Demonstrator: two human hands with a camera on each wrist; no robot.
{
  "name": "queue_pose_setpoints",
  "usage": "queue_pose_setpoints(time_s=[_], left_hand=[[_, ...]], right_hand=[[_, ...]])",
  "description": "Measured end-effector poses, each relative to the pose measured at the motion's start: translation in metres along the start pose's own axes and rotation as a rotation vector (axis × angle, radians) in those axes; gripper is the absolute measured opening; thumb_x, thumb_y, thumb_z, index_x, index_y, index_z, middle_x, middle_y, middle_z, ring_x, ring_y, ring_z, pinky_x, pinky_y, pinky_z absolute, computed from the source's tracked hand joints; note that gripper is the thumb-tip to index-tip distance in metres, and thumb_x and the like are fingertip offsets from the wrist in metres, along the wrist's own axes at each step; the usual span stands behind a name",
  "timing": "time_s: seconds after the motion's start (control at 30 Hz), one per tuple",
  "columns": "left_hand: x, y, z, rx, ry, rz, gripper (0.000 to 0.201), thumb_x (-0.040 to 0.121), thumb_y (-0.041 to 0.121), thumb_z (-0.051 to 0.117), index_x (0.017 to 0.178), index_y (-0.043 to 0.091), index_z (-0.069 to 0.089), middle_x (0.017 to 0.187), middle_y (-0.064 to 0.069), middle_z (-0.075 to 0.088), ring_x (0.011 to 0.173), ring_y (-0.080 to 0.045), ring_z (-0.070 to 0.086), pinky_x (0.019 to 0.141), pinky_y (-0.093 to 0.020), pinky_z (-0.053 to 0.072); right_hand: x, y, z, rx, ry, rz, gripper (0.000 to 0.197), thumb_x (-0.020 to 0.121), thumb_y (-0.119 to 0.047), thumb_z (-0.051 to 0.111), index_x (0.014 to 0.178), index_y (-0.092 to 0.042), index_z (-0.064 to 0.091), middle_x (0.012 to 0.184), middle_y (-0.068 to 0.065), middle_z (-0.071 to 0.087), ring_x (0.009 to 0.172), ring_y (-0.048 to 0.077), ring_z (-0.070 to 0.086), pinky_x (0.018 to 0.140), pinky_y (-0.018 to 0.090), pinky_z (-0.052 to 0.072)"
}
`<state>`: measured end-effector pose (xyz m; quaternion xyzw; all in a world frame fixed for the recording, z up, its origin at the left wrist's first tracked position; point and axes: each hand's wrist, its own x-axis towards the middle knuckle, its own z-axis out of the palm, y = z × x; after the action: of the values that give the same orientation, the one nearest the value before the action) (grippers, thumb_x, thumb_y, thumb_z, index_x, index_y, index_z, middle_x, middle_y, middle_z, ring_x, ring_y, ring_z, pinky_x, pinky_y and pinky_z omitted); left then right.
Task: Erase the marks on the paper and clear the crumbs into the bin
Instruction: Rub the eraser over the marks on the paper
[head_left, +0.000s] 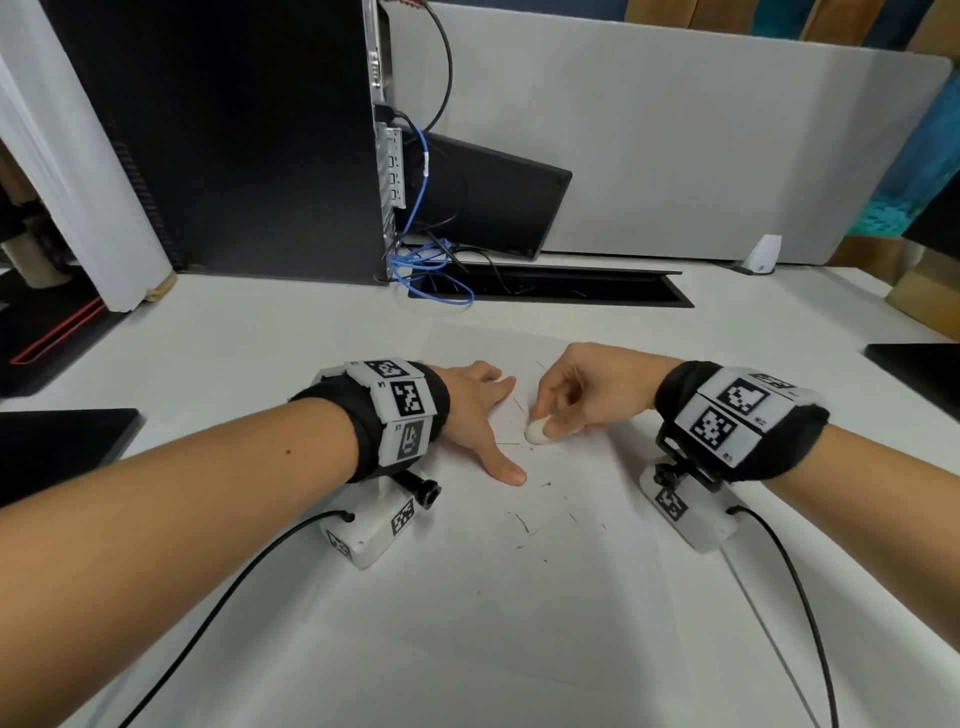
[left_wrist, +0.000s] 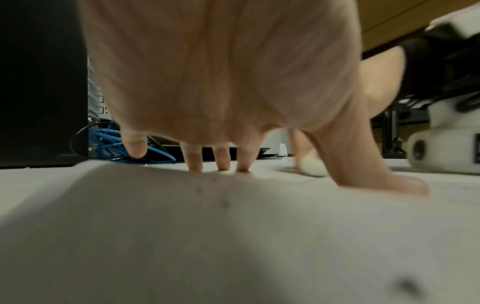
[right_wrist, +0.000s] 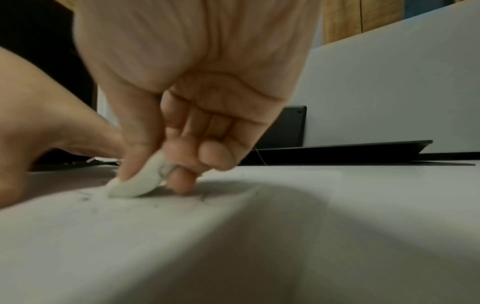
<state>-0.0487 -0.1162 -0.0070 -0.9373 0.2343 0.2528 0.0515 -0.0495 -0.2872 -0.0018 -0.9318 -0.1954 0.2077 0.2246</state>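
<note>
A white sheet of paper (head_left: 519, 597) lies on the white desk, with faint pencil marks (head_left: 511, 423) near its far end. My right hand (head_left: 571, 400) pinches a white eraser (head_left: 537, 432) between thumb and fingers and holds it down on the paper beside the marks; the eraser (right_wrist: 135, 185) shows tilted, its tip on the sheet. My left hand (head_left: 478, 410) lies flat with spread fingers (left_wrist: 221, 158) pressing the paper just left of the eraser. Dark eraser crumbs (head_left: 524, 525) are scattered on the sheet nearer me. No bin is in view.
A black computer tower (head_left: 234, 135) stands at the back left with blue cables (head_left: 431, 265) trailing into a cable slot (head_left: 550, 291). A black tablet-like panel (head_left: 488, 197) leans on the grey partition. Black flat items lie at the left (head_left: 62, 441) and right (head_left: 919, 369) desk edges.
</note>
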Motion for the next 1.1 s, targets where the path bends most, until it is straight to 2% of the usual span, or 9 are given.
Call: queue_pose_setpoints(time_s=[0.1,0.27,0.4,0.53,0.63,0.73,0.83,1.0,1.1], left_hand=[[-0.003,0.002,0.001,-0.014,-0.006,0.015,0.111,0.072,0.068,0.06,0.15,0.028,-0.007,0.158,0.011,-0.009,0.146,-0.013,0.004,0.115,-0.044,0.013],[-0.007,0.003,0.002,-0.016,-0.01,0.041,0.112,0.071,0.065,0.064,0.15,0.028,-0.007,0.157,0.013,-0.01,0.146,-0.012,0.006,0.116,-0.039,0.012],[-0.009,0.001,0.006,-0.009,-0.016,0.099,0.115,0.067,0.063,0.069,0.15,0.029,-0.002,0.155,0.017,-0.003,0.143,-0.01,0.016,0.114,-0.037,0.018],[-0.009,-0.002,0.009,-0.066,0.076,0.103,0.109,0.066,0.064,0.07,0.149,0.024,0.011,0.151,0.012,0.016,0.139,-0.013,0.024,0.114,-0.038,0.021],[-0.005,-0.002,0.008,-0.134,0.125,0.093,0.099,0.068,0.062,0.069,0.146,0.027,0.021,0.145,0.01,0.024,0.135,-0.015,0.026,0.112,-0.038,0.024],[-0.002,-0.002,0.006,-0.077,0.089,0.072,0.105,0.067,0.066,0.066,0.149,0.027,0.015,0.151,0.012,0.015,0.138,-0.016,0.02,0.114,-0.041,0.02],[0.002,-0.003,0.005,-0.01,0.047,0.04,0.113,0.064,0.072,0.063,0.15,0.028,0.005,0.154,0.014,0.006,0.141,-0.016,0.014,0.114,-0.047,0.019],[0.001,-0.001,0.002,0.006,0.026,0.036,0.11,0.066,0.072,0.063,0.149,0.03,0.004,0.155,0.013,0.005,0.142,-0.016,0.014,0.113,-0.05,0.019],[0.001,0.0,0.001,0.024,0.019,0.024,0.111,0.065,0.073,0.062,0.15,0.03,0.004,0.155,0.015,0.004,0.141,-0.016,0.015,0.113,-0.05,0.019]], right_hand=[[0.006,-0.001,-0.005,-0.149,0.157,0.03,0.01,0.08,-0.027,0.071,0.083,-0.017,0.07,0.056,-0.009,0.056,0.05,0.005,0.05,0.056,0.017,0.04],[-0.015,-0.01,-0.003,0.001,-0.141,-0.006,0.013,0.08,-0.013,0.071,0.074,-0.024,0.068,0.054,-0.009,0.06,0.045,0.001,0.052,0.048,0.012,0.044],[-0.007,-0.003,-0.021,0.018,0.155,0.011,0.009,0.082,-0.013,0.07,0.09,-0.012,0.068,0.064,0.005,0.062,0.046,0.007,0.055,0.051,0.012,0.047],[0.004,-0.003,-0.016,0.012,0.027,0.036,0.013,0.081,-0.014,0.071,0.092,-0.01,0.067,0.071,0.013,0.063,0.055,0.018,0.057,0.055,0.017,0.05],[0.015,-0.003,-0.007,0.012,0.069,0.038,0.018,0.08,-0.019,0.072,0.093,-0.007,0.068,0.067,0.01,0.064,0.056,0.017,0.058,0.057,0.018,0.049],[0.014,-0.004,-0.005,0.069,0.008,0.019,0.005,0.08,-0.012,0.072,0.078,-0.012,0.068,0.055,-0.002,0.06,0.049,0.011,0.054,0.052,0.019,0.046],[0.005,-0.005,0.0,0.104,-0.129,-0.012,0.013,0.078,-0.012,0.073,0.069,-0.019,0.068,0.058,0.003,0.059,0.052,0.01,0.051,0.053,0.017,0.043],[0.015,-0.003,-0.003,-0.006,0.089,-0.005,0.008,0.079,-0.023,0.073,0.079,-0.015,0.07,0.062,0.005,0.06,0.051,0.012,0.05,0.053,0.014,0.042],[0.01,-0.005,-0.002,0.069,-0.047,-0.026,0.011,0.079,-0.016,0.074,0.07,-0.02,0.068,0.064,0.007,0.059,0.056,0.013,0.051,0.058,0.02,0.044]])
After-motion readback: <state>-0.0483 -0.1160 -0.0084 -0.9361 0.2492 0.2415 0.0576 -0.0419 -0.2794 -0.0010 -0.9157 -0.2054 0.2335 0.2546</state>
